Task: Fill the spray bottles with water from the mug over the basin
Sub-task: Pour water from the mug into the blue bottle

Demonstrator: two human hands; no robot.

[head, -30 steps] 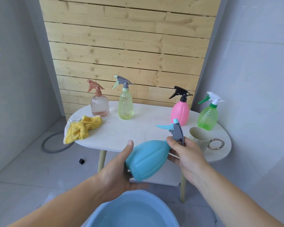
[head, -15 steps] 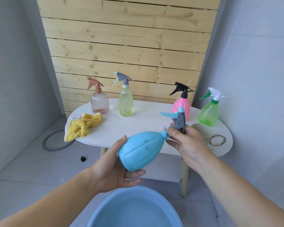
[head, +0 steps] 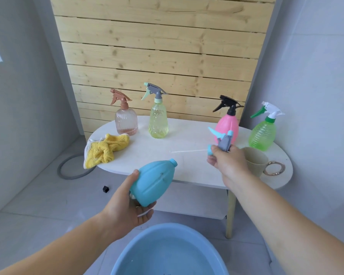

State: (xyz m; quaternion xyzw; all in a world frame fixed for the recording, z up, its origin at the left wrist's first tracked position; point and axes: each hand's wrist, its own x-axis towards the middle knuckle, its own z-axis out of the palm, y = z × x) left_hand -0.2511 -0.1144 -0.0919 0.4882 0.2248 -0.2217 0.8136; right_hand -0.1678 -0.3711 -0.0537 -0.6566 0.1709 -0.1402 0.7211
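My left hand [head: 127,203] grips the blue spray bottle [head: 154,181] by its base, tilted with its open neck pointing up and right. To its right my right hand [head: 225,161] holds the grey and blue spray head [head: 222,140], separated from the bottle, its thin dip tube trailing left. A beige mug [head: 254,159] with a gold ring handle stands on the white table [head: 187,147] just right of my right hand. The blue basin [head: 167,253] holding water sits on the floor below my hands.
On the table stand a clear pinkish bottle [head: 125,120], a yellow-green bottle [head: 158,121], a pink bottle [head: 226,122] and a green bottle [head: 263,133]. A yellow cloth [head: 103,149] lies on the left end. A grey hose ring [head: 72,167] lies on the floor.
The spray head has come off the blue bottle. My right hand carried it up and right, while my left hand lowered the bottle slightly to the left.
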